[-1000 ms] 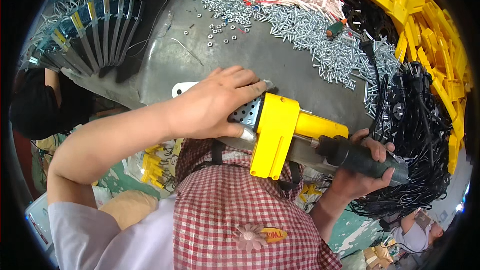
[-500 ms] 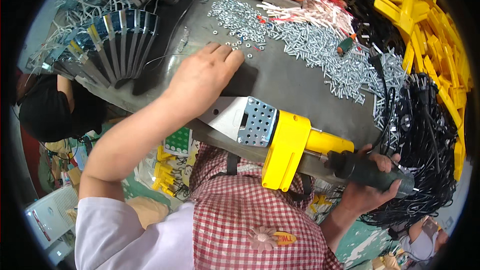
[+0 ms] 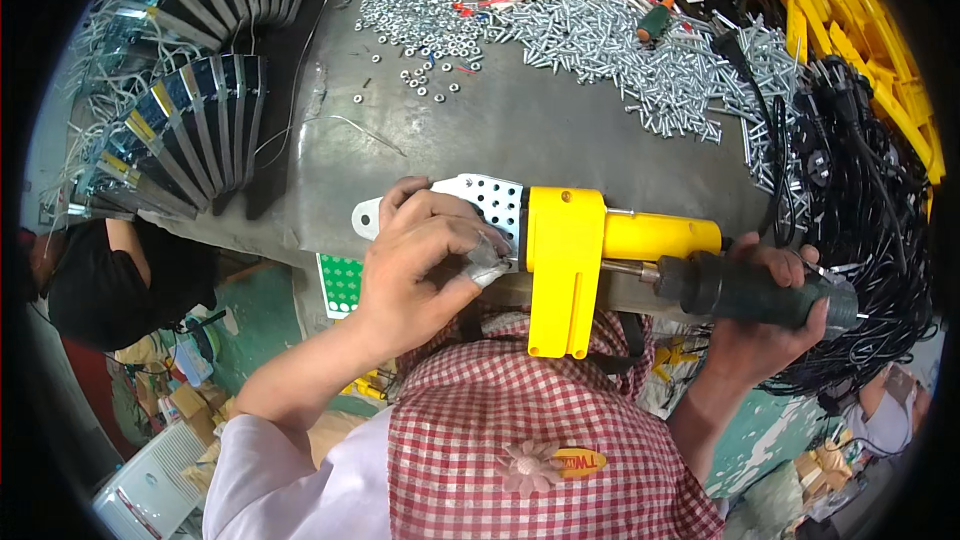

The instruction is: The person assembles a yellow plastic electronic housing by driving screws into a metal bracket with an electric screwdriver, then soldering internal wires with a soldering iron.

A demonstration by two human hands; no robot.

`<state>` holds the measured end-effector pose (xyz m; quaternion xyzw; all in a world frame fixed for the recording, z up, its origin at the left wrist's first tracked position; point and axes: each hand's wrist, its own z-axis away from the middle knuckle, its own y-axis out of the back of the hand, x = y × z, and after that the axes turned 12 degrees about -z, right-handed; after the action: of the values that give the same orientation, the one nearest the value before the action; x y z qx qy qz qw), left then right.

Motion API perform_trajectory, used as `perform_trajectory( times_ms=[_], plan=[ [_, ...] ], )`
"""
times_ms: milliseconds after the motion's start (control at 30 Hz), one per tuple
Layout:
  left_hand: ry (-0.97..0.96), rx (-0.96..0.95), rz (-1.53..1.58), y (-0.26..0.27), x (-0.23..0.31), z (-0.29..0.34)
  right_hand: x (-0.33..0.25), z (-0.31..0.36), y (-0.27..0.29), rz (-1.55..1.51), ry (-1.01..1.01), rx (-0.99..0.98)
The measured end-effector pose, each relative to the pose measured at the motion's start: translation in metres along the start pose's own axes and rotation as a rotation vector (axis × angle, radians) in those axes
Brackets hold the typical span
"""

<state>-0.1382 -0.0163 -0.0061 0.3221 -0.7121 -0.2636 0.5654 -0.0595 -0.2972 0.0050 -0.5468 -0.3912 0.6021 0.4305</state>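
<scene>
A tool with a yellow plastic housing (image 3: 563, 270), a yellow handle (image 3: 660, 236) and a perforated metal guard (image 3: 497, 200) with a flat plate lies across the bench's near edge. My left hand (image 3: 415, 245) is closed over the guard, thumb and forefinger pinched beside the housing. Whitish wrapping covers a fingertip; whatever sits in the pinch is hidden. My right hand (image 3: 775, 340) grips a dark green electric screwdriver (image 3: 740, 287) from beneath. Its shaft reaches the right side of the yellow housing, level with my left fingertips.
Nuts (image 3: 420, 25) and a wide heap of screws (image 3: 620, 50) lie on the bench (image 3: 350, 165). Black cables (image 3: 850, 200) and yellow plastic parts (image 3: 850, 30) are piled at right. Fanned metal plates with wires (image 3: 200, 130) stand at left, near another person (image 3: 120, 280).
My left hand has come back from beside the nuts to the perforated guard, its fingers now pinched against it. My right hand still holds the screwdriver at the housing. The view has shifted.
</scene>
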Motion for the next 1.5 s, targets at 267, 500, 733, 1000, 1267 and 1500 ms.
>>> perform_trajectory(
  times_ms=[267,500,733,1000,1267,1500],
  plan=[
    [-0.023,0.038,0.054,-0.004,-0.004,0.003,0.0,-0.002,-0.003,-0.042,-0.011,0.021],
    [0.005,0.027,0.062,-0.003,-0.002,0.001,0.002,-0.005,-0.004,-0.024,-0.023,0.004],
    [-0.059,0.024,0.039,-0.004,-0.007,0.002,0.003,-0.006,-0.006,-0.038,-0.046,-0.008],
    [-0.059,0.071,0.045,-0.005,-0.003,0.002,0.004,-0.007,-0.005,-0.025,-0.029,0.007],
    [-0.075,0.065,0.088,-0.008,-0.008,0.004,0.013,-0.009,-0.008,0.034,-0.01,-0.002],
    [-0.078,0.148,-0.07,-0.009,-0.004,0.0,0.011,-0.009,-0.011,0.014,-0.013,0.016]
  ],
)
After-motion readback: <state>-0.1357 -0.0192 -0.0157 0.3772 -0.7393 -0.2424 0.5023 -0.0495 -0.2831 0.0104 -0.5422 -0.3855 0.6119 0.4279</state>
